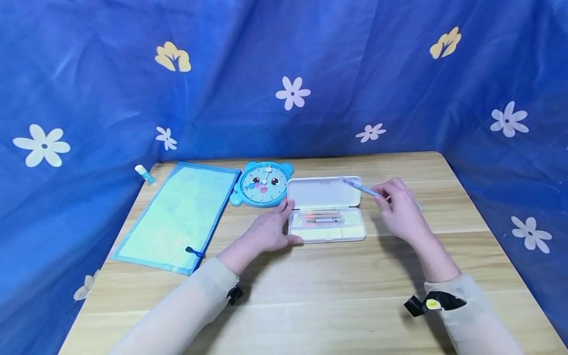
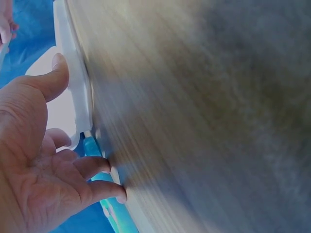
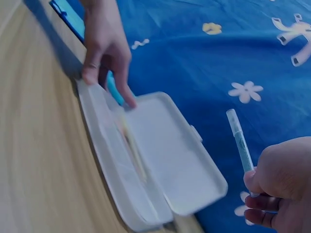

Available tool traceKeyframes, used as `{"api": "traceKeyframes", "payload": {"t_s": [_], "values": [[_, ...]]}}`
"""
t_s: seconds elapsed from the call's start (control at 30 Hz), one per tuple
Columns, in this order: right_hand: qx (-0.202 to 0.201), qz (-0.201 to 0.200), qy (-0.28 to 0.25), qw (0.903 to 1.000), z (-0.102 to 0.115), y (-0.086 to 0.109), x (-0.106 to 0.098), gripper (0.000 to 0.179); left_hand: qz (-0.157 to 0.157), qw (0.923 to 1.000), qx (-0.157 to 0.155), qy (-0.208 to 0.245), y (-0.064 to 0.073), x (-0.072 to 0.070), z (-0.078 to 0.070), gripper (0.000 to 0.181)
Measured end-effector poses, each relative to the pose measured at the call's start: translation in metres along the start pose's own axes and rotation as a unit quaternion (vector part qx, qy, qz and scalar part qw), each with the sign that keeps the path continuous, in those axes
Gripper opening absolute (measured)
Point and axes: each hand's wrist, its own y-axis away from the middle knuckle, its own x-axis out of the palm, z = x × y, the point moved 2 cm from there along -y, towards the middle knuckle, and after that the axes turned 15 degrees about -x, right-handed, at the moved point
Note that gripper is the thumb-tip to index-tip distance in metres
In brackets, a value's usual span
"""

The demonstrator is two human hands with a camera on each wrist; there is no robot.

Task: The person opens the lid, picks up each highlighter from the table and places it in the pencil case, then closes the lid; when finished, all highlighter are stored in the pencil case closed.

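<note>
Our sleeves and wrist straps

We wear pale beige, slightly sheer sleeves [image 1: 195, 301] to the wrists; a black strap [image 1: 437, 301] with a yellow dot, perhaps a sticker, wraps our right cuff, and a smaller black clip [image 1: 233, 295] our left.

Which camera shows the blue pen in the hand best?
The right wrist view: the pen stands clear against the blue cloth, pinched by the right hand. The head view shows the pen small and thin beside the open pencil case. The left wrist view shows none of it that I can make out.
</note>
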Motion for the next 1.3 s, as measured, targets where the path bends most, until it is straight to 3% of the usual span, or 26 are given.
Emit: {"api": "traceKeyframes", "payload": {"t_s": [0.7,0.93,1.3], "values": [[-0.072,0.126,-0.047,0.9883,0.026,0.003,0.062,0.015,0.001,1.0,-0.005,-0.008,-0.002,-0.001,0.0,0.117],[-0.097,0.151,-0.035,0.9832,0.032,0.008,0.074,0.016,0.004,1.0,-0.004,-0.005,-0.002,-0.001,-0.002,0.117],[-0.103,0.198,-0.023,0.9745,0.036,0.014,0.085,0.013,0.003,0.9999,-0.002,-0.011,-0.003,-0.001,-0.002,0.117]]}}
